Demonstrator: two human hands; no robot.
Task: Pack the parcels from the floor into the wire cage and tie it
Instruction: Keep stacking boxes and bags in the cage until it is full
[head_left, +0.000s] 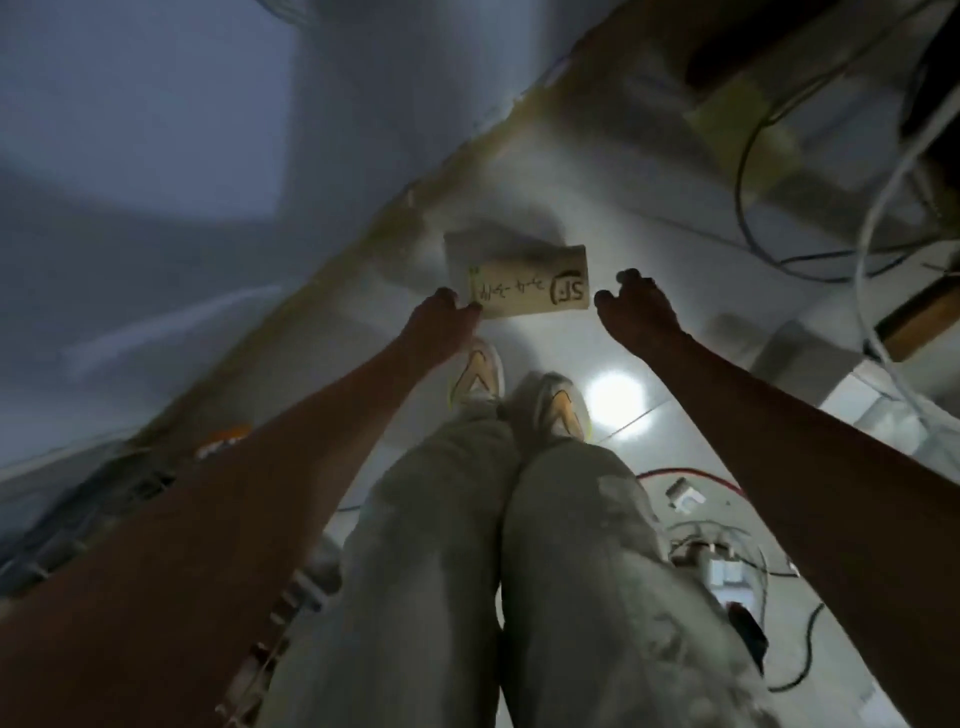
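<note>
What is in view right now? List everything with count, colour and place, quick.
parcel: one, tan with black handwriting, ahead of the shoes, gripped at its left edge.
floor: one, white glossy tiles, a bright light reflection right of the shoes.
cables: several, dark and white, upper right; a red one lower right.
shoes: two, pale with orange and yellow trim, centre.
trousers: one pair, grey-green, lower centre.
left hand: one, pinches the parcel's left edge.
right hand: one, fingers loosely curled, just right of the parcel, apart from it.
</note>
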